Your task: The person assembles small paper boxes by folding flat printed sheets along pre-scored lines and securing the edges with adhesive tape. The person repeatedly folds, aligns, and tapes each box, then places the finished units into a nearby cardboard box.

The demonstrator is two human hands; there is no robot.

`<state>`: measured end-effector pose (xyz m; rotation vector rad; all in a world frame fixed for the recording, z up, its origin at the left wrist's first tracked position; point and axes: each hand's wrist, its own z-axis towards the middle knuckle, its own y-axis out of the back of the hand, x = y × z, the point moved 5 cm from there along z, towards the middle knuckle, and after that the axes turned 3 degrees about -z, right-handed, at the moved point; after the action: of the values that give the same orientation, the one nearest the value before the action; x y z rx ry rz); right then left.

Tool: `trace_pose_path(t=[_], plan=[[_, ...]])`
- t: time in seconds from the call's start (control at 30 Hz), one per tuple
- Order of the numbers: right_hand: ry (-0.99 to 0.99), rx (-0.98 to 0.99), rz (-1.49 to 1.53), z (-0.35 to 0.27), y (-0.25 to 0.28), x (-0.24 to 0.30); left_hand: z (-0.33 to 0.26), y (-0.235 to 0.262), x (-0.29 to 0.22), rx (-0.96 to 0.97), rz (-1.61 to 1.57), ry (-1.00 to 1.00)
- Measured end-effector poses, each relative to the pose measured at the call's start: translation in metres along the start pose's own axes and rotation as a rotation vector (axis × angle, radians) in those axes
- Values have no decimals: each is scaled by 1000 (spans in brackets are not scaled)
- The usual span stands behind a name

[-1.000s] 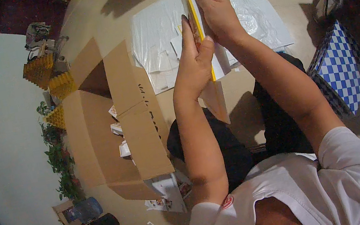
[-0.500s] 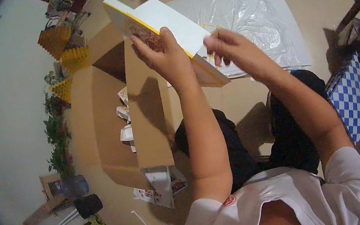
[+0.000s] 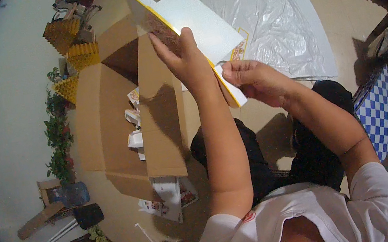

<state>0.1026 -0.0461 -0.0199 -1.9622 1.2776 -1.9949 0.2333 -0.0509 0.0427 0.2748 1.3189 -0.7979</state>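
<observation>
A partly folded white paperboard carton (image 3: 199, 19) with yellow edges and a brown printed outer face is held up in front of me, tilted. My left hand (image 3: 189, 67) supports it from the printed side, thumb over the yellow edge and fingers spread along that face. My right hand (image 3: 259, 81) pinches the narrow white side wall at the carton's near right end. A small printed flap (image 3: 240, 50) sticks out beside the large white panel. Part of the right fingers is hidden behind that wall.
A large open cardboard box (image 3: 162, 142) stands at left, with several small white cartons (image 3: 136, 139) inside. A plastic-covered white stack (image 3: 286, 27) lies ahead on the floor. At right is a blue-and-white checked item (image 3: 378, 109); plants (image 3: 56, 140) line the left wall.
My right hand has closed on the carton's near side wall, which now stands folded up. The printed flap shows more, and the carton has shifted slightly right.
</observation>
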Motion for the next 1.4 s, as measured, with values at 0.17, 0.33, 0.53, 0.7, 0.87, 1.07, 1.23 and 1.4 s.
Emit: trace_pose_path(t=[0.17, 0.33, 0.53, 0.7, 0.87, 1.07, 1.23, 1.4], plan=[[46, -85, -132, -3, -5, 19, -4, -7, 0, 86, -194, 146], [287, -345, -39, -9, 46, 64, -9, -8, 6, 123, 106, -72], [359, -432, -184, -11, 58, 72, -34, -35, 11, 262, 236, -245], [332, -466, -401, -24, 64, 87, -28, -27, -1, 281, 28, -60], [152, -446, -304, -34, 76, 77, -12, -11, -6, 313, -302, -29], [489, -813, -991, -27, 90, 69, -18, -8, 16, 241, -175, 56], [793, -655, -582, -23, 66, 93, -44, -28, 9, 340, 94, -59], [732, -661, -422, -17, 70, 85, -59, -44, 13, 394, 80, -40]])
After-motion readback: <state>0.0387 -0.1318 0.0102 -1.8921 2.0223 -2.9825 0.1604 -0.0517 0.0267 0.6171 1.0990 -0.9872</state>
